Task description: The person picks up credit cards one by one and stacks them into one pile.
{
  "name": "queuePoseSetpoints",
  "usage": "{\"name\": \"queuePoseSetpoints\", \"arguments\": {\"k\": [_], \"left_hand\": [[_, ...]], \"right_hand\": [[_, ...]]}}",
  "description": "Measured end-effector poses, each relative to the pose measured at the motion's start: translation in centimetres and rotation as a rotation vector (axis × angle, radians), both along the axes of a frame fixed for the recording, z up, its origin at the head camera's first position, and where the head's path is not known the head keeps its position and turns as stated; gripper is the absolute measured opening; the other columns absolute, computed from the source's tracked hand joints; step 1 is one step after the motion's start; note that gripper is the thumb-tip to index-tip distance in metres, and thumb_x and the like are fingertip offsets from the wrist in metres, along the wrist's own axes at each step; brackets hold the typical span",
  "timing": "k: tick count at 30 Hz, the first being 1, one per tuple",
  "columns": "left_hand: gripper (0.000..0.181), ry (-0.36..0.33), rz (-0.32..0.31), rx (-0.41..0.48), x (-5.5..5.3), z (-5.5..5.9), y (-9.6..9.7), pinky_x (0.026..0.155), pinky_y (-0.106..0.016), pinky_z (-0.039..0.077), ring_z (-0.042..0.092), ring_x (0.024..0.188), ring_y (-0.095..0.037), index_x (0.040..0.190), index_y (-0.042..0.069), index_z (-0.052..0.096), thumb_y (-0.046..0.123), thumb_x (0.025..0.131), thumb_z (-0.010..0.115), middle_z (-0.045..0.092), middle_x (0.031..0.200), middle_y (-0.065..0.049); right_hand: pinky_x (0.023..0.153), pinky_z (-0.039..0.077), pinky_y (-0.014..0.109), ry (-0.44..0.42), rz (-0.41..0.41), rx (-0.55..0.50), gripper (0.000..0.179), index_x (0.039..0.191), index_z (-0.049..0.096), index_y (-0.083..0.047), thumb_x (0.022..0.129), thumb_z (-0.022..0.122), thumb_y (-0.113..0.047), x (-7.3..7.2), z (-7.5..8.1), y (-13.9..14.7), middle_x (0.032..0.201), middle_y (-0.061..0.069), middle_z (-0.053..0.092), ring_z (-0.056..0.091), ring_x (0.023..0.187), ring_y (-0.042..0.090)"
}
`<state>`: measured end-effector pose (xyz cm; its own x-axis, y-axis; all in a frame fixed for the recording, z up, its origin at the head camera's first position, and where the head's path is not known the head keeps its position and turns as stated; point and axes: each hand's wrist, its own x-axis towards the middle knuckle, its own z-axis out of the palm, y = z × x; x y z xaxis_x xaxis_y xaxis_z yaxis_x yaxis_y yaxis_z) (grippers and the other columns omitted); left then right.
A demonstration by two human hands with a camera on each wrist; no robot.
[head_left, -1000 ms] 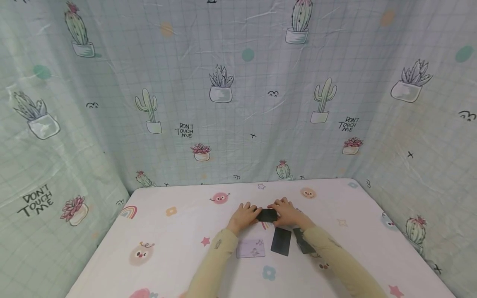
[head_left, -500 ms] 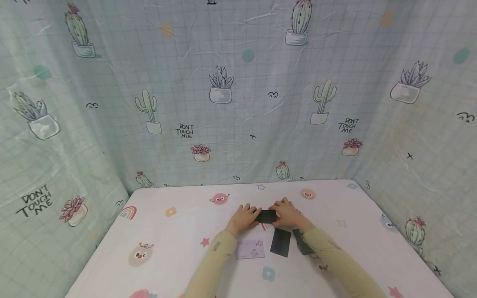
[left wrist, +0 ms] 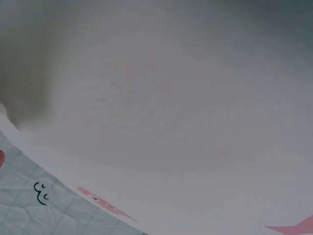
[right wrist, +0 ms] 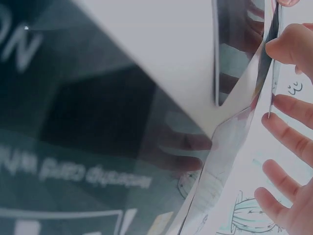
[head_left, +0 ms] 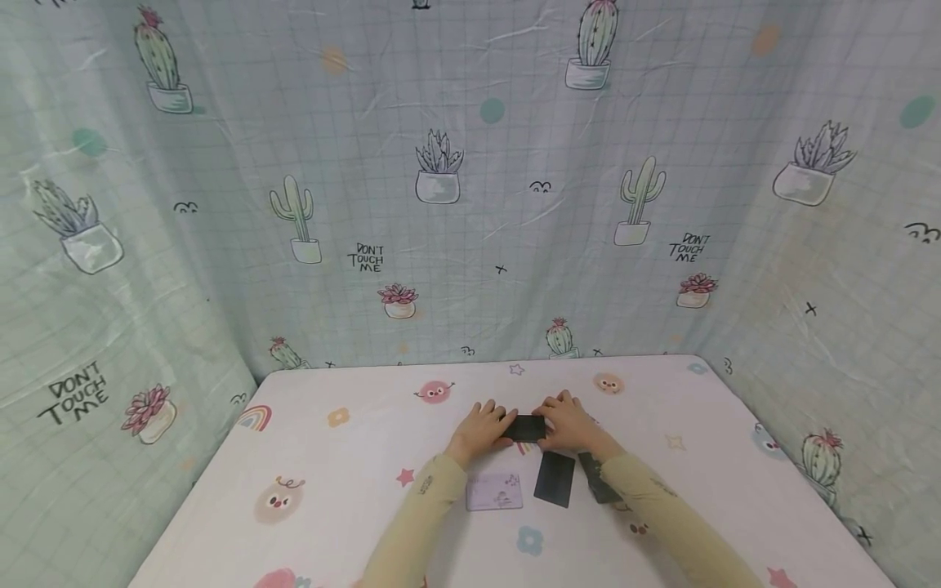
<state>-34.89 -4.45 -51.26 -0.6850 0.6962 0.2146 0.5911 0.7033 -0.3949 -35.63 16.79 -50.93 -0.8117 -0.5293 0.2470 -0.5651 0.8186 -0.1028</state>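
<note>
In the head view my left hand (head_left: 479,431) and my right hand (head_left: 572,425) pinch a black card (head_left: 528,429) by its two short ends, thumbs at the near side. The right wrist view has this card edge-on between the thumb (right wrist: 289,46) and fingers of my right hand, with a left fingertip at its top end. Nearer me lie a pale purple card (head_left: 494,492) with a small printed figure and a glossy black card (head_left: 555,478). A dark card (head_left: 599,478) with white lettering, "card" readable in the right wrist view, sits partly under my right forearm.
The white tabletop (head_left: 331,465) carries printed stars, flowers and faces. Behind it and at both sides hangs a pale curtain (head_left: 470,229) with cactus drawings, meeting the table's back edge. The left wrist view takes in mostly tabletop and a corner of curtain.
Both hands stay on the black card in nearly the same spot. The whole head view shifts slightly; the cards on the table stay in place.
</note>
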Motion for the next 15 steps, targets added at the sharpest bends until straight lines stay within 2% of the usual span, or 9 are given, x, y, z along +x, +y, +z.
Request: {"name": "queuePoseSetpoints", "arguments": {"k": [10,15], "left_hand": [[0.056,-0.034,0.015,-0.038,-0.18,-0.08,-0.19,0.085,-0.032,0.042,0.046,0.1,-0.015,0.133,0.024,0.04,0.052,0.085,0.045,0.055,0.11,0.004],[0.055,-0.017,0.0,-0.042,-0.1,0.05,-0.23,0.085,-0.032,0.042,0.046,0.099,-0.014,0.132,0.024,0.041,0.052,0.085,0.045,0.054,0.11,0.004]], "right_hand": [[0.068,0.032,0.034,0.0,-0.002,-0.007,0.048,0.103,0.063,-0.017,0.061,0.073,-0.038,0.15,0.09,-0.09,0.093,-0.003,0.056,0.038,0.084,0.018],[0.067,0.033,0.035,0.011,-0.001,-0.013,0.048,0.102,0.063,-0.017,0.061,0.074,-0.037,0.41,0.19,-0.12,0.093,-0.002,0.056,0.039,0.083,0.018]]}}
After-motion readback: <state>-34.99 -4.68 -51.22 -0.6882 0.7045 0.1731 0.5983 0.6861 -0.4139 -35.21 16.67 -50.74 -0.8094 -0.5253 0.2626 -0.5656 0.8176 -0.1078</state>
